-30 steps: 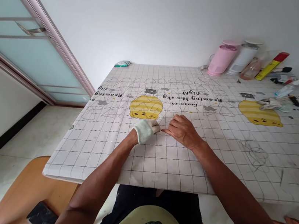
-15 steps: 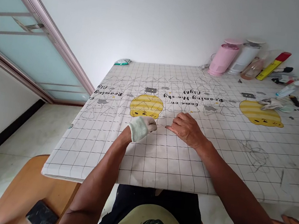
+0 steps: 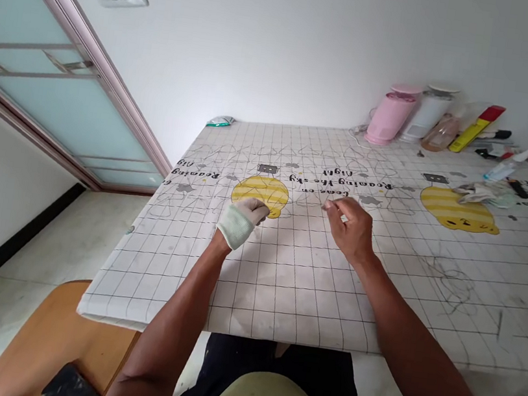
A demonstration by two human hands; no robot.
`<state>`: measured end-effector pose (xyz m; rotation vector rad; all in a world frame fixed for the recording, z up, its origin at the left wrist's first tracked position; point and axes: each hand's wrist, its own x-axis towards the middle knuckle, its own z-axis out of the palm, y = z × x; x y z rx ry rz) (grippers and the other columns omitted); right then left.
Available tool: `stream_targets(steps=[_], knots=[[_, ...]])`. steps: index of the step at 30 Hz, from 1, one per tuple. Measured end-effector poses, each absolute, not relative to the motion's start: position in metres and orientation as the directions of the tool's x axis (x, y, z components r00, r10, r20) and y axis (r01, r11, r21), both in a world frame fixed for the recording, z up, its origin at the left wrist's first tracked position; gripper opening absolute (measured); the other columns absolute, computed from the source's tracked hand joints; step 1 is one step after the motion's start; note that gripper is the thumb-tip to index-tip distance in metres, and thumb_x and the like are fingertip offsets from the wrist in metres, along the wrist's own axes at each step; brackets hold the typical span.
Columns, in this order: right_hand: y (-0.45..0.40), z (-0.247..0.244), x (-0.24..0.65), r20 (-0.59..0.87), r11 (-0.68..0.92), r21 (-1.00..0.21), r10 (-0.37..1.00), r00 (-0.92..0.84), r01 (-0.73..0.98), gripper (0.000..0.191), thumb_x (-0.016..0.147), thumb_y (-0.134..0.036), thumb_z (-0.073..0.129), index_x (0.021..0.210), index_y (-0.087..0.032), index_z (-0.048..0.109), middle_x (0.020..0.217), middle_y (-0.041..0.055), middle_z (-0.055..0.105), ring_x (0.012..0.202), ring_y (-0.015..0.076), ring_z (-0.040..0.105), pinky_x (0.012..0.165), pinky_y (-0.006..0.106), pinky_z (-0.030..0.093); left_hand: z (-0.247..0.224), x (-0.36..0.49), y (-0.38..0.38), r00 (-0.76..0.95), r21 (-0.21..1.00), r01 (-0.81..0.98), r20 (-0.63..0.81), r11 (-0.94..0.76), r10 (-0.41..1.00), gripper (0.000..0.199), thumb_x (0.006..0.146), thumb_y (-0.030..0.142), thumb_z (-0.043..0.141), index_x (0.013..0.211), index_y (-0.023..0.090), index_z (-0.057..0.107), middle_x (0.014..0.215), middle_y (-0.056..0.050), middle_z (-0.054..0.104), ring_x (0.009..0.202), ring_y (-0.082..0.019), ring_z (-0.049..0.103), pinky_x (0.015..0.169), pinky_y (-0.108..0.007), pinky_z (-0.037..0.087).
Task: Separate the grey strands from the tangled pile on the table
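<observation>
My left hand (image 3: 244,219), in a white glove with a pale green cuff, hovers over the table by a printed yellow striped bear. Its thumb and fingers are pinched together; what they hold is too small to make out. To the right, my bare right hand (image 3: 351,226) is raised with thumb and forefinger closed at the tips, and anything between them is too fine to name. Thin grey bent wire-like strands (image 3: 309,154) lie across the far part of the tablecloth (image 3: 275,291). A loose tangle of similar strands (image 3: 449,280) rests right of my right hand.
Along the back right stand a pink cylinder device (image 3: 391,116), a white one (image 3: 430,113), a bottle (image 3: 443,133) and a yellow-red box (image 3: 477,128). A crumpled glove (image 3: 485,192) lies before them. A green-white packet (image 3: 220,121) sits at the far left corner. A wooden chair (image 3: 53,332) holds a dark phone-like object (image 3: 72,386).
My hands have moved apart: the right one rose and turned, and the left shifted slightly left and away from me. The camera view has tilted a little.
</observation>
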<state>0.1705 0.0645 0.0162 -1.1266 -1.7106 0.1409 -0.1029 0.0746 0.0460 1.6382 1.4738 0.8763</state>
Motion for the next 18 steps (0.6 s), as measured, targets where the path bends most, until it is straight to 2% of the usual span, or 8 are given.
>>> stream_targets(steps=[2,4,7,10,15,18], knots=[[0.063,0.013,0.161,0.467,0.415,-0.83,0.883,0.056,0.372,0.042,0.106,-0.055,0.059,0.088,-0.022,0.076,0.09,0.0104,0.078,0.08,0.0248,0.071,0.071,0.041,0.058,0.045,-0.099,0.073,0.07,0.884,0.464,0.027,-0.056,0.997,0.025,0.087,0.035,0.059,0.066,0.021,0.063,0.068,0.001,0.064,0.07,-0.016,0.057,0.063,-0.028,0.041],[0.061,0.011,0.151,0.282,0.277,-0.951,0.959,0.021,0.135,0.045,0.1,-0.063,0.064,0.091,-0.021,0.078,0.097,0.0119,0.079,0.082,0.0244,0.073,0.067,0.037,0.058,0.043,-0.092,0.071,0.051,0.888,0.456,0.039,-0.058,0.998,0.026,0.087,0.036,0.06,0.066,0.022,0.064,0.069,0.001,0.065,0.071,-0.016,0.058,0.065,-0.028,0.043],[0.059,0.009,0.136,0.19,0.189,-0.979,0.982,-0.018,-0.077,0.048,0.093,-0.067,0.072,0.099,-0.02,0.081,0.105,0.0141,0.08,0.09,0.0255,0.074,0.069,0.036,0.06,0.038,-0.081,0.068,0.041,0.879,0.475,0.027,-0.043,0.999,0.026,0.088,0.038,0.062,0.068,0.022,0.066,0.072,0.001,0.067,0.074,-0.016,0.06,0.069,-0.028,0.045],[0.058,0.008,0.125,0.169,0.166,-0.974,0.986,-0.006,-0.153,0.05,0.09,-0.068,0.075,0.098,-0.019,0.08,0.106,0.0145,0.08,0.09,0.0248,0.074,0.069,0.035,0.059,0.033,-0.071,0.065,0.047,0.855,0.519,-0.008,-0.017,0.999,0.027,0.09,0.04,0.062,0.069,0.024,0.067,0.072,0.001,0.068,0.075,-0.018,0.062,0.07,-0.029,0.045],[0.058,0.003,0.119,0.151,0.157,-0.968,0.987,0.046,-0.195,0.044,0.093,-0.063,0.073,0.091,-0.019,0.076,0.096,0.0117,0.078,0.082,0.0215,0.072,0.064,0.032,0.056,0.029,-0.062,0.063,0.098,0.803,0.594,-0.023,-0.04,0.995,0.031,0.091,0.04,0.06,0.065,0.024,0.065,0.067,0.0,0.066,0.073,-0.02,0.063,0.067,-0.031,0.045],[0.059,0.001,0.122,0.197,0.203,-0.973,0.978,0.064,-0.113,0.043,0.097,-0.062,0.068,0.085,-0.02,0.072,0.088,0.0088,0.074,0.074,0.0193,0.068,0.06,0.031,0.054,0.031,-0.068,0.063,0.16,0.812,0.578,-0.015,-0.082,0.987,0.023,0.09,0.036,0.06,0.078,0.024,0.075,0.078,-0.001,0.074,0.078,-0.02,0.068,0.071,-0.031,0.05]])
